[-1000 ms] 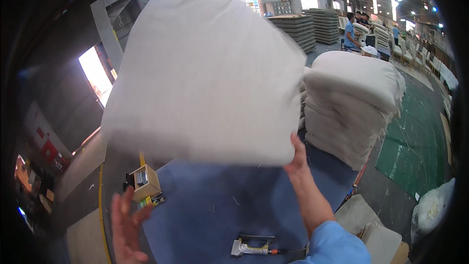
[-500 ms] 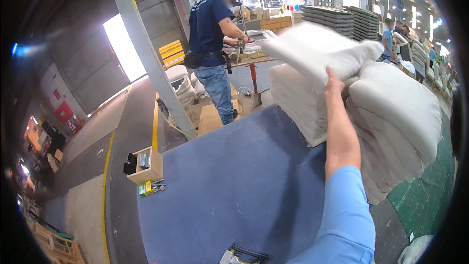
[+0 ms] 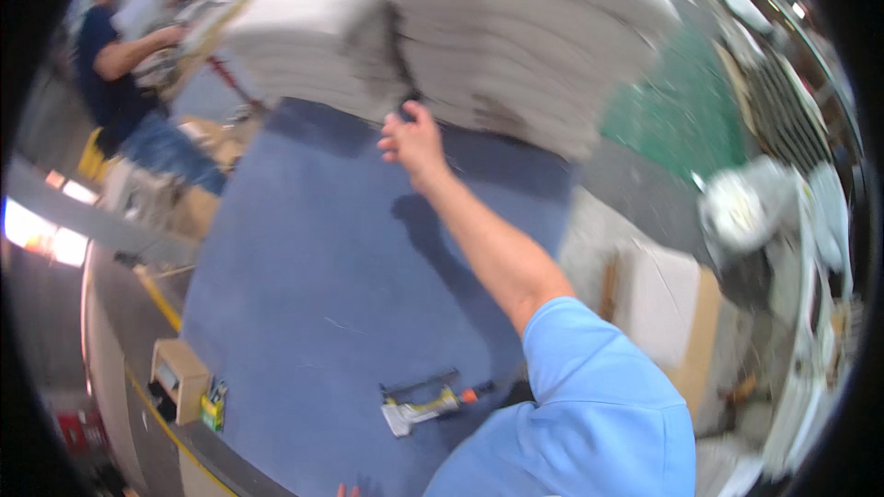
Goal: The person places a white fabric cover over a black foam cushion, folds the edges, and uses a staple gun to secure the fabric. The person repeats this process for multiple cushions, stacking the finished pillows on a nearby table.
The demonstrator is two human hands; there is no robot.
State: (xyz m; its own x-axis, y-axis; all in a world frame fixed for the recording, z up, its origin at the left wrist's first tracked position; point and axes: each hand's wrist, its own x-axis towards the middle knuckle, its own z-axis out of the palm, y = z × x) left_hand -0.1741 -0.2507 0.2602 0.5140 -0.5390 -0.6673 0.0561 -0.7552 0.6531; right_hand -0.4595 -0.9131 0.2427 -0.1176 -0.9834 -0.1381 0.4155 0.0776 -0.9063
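My right hand (image 3: pixel 414 143) is stretched out over the blue tabletop (image 3: pixel 304 239), its fingers apart and holding nothing. Just beyond it stand two stacks of white padded cushions (image 3: pixel 525 37), side by side with a dark gap between them. Only a few fingertips of my left hand (image 3: pixel 348 491) show at the bottom edge; they look apart, with nothing seen in them. On the near part of the table lies a staple gun (image 3: pixel 424 405) with an orange fitting at its end.
A small wooden box (image 3: pixel 184 377) sits at the table's left edge beside a green-and-yellow packet (image 3: pixel 214 407). Another person (image 3: pixel 129 64) works at a bench at far left. To the right are a white padded block (image 3: pixel 658 304) and a clear plastic bag (image 3: pixel 741 207) with white contents.
My right hand no longer holds the white cushion and has drawn back over the table. The view has swung right and down. My left fingertips and the whole staple gun have come into view.
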